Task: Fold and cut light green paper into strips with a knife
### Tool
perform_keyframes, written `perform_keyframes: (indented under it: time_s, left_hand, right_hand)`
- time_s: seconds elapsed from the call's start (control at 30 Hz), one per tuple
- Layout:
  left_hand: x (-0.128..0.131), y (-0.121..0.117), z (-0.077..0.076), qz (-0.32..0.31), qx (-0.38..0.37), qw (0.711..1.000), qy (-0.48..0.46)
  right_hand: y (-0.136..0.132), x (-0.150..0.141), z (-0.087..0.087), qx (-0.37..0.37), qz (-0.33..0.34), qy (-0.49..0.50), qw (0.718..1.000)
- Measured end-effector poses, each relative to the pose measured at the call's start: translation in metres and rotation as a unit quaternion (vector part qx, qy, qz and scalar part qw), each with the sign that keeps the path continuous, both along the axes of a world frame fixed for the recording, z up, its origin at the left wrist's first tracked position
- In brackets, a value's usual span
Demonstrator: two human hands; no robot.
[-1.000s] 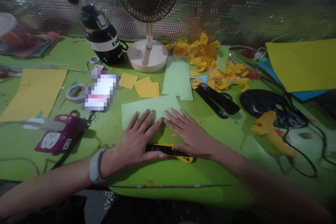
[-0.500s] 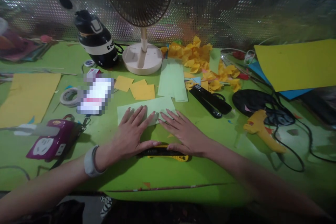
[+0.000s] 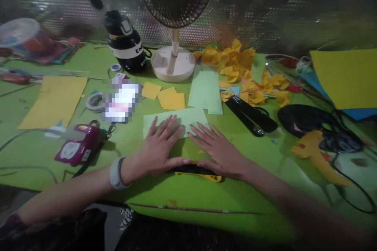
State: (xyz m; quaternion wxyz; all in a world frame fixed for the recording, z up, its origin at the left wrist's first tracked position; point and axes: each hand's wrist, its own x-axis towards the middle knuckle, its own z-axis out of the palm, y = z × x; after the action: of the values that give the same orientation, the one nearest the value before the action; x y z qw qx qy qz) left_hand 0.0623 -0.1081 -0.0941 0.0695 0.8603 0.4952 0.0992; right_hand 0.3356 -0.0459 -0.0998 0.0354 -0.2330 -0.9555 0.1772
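Phone (image 3: 122, 104) left of pale green sheet (image 3: 185, 119); screen blurred, unreadable. Dark bottle (image 3: 126, 53) behind sheet, leftward; letters "EN" legible, rest turned away. Left hand (image 3: 160, 147) open, palm down, fingers spread on sheet's left part. Fan (image 3: 172, 62) behind sheet, top cut off. Sheet flat, near edge partly covered by hands. Cutter (image 3: 196, 170) in front of sheet, left end hidden by left hand; strip of green tabletop (image 3: 176, 194) from cutter to front edge. Right hand (image 3: 219, 151) open, fingertips at sheet's right part; thumb contact with cutter unclear. Yellow card (image 3: 346, 80) right of sheet, cut off.
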Motion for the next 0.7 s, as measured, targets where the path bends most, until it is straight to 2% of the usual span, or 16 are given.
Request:
perform_keyframes:
  time_s: [0.17,0.43,0.7]
  left_hand:
    - [0.015,-0.015,0.009,-0.036,-0.032,0.999,0.015]
    - [0.019,-0.021,0.005,-0.019,-0.049,0.998,0.042]
    - [0.017,-0.023,-0.002,-0.019,-0.038,0.999,0.012]
  right_hand:
    - [0.003,0.005,-0.01,0.043,0.012,0.023,0.999]
    - [0.004,0.007,-0.014,0.05,0.017,0.029,0.998]
    - [0.004,0.006,-0.01,0.039,0.008,0.026,0.999]
